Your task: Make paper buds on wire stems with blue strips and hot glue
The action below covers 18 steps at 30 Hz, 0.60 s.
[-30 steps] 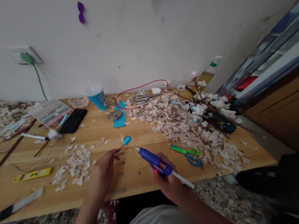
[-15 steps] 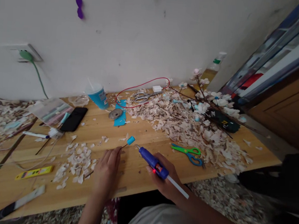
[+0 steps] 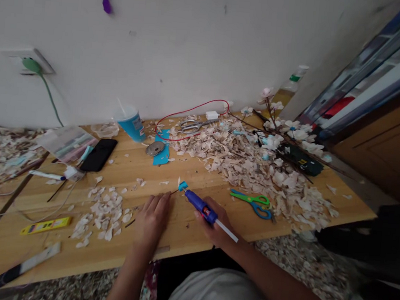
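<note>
My left hand (image 3: 152, 217) is closed on a thin dark stick (image 3: 174, 192) over the table. At the stick's far end sits a small blue piece (image 3: 183, 185), with a pale sliver beside it. In my right hand (image 3: 211, 222) is a blue hot glue gun (image 3: 200, 206), a white glue stick (image 3: 227, 230) poking out of its back. The gun's nozzle is at the blue piece, seemingly touching it. Left of my left hand lie loose pale petals (image 3: 110, 212). Green and blue scissors (image 3: 253, 201) rest to the right of the gun.
A large petal heap (image 3: 234, 157) spreads behind and right, with flowering branches (image 3: 291, 134) and a bottle (image 3: 289, 90) beyond. At the back left stand a blue cup (image 3: 131, 124) and a phone (image 3: 99, 155). A yellow box (image 3: 46, 225) and a knife-like tool (image 3: 26, 266) lie front left.
The glue gun has moved left so its nozzle meets the blue piece. My left hand has shifted slightly right and up with the stick.
</note>
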Tool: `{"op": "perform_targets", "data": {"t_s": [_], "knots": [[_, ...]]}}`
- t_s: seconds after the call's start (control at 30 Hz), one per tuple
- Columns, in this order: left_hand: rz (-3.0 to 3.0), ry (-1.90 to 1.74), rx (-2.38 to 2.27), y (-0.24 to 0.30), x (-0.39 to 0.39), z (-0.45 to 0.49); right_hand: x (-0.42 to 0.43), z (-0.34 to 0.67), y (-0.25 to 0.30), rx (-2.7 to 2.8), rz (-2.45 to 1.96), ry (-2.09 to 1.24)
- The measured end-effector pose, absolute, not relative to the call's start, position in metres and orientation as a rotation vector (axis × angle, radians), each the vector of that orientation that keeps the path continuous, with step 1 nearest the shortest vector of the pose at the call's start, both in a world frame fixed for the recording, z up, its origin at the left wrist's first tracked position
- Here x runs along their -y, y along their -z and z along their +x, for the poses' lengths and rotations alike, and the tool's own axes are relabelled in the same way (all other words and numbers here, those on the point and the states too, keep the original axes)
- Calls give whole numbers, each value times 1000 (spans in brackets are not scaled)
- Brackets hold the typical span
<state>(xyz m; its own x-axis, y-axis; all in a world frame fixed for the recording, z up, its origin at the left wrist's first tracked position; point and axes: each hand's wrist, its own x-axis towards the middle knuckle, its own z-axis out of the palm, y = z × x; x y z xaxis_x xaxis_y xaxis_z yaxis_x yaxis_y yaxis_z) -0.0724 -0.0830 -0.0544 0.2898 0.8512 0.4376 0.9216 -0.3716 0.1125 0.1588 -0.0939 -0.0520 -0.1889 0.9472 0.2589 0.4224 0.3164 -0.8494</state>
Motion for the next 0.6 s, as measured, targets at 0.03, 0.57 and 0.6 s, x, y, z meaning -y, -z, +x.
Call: {"op": "perform_targets", "data": {"t_s": [0.03,0.57,0.6], "knots": [[-2388,649,1662,55,83,-73,94,158,52,1778,-1228,-799],[-2443,608,1640,61,87,-77,94,154,51,1798,-1289,-829],[-2442,613,1639,60,87,-77,94,154,51,1799,-1297,-839]]}}
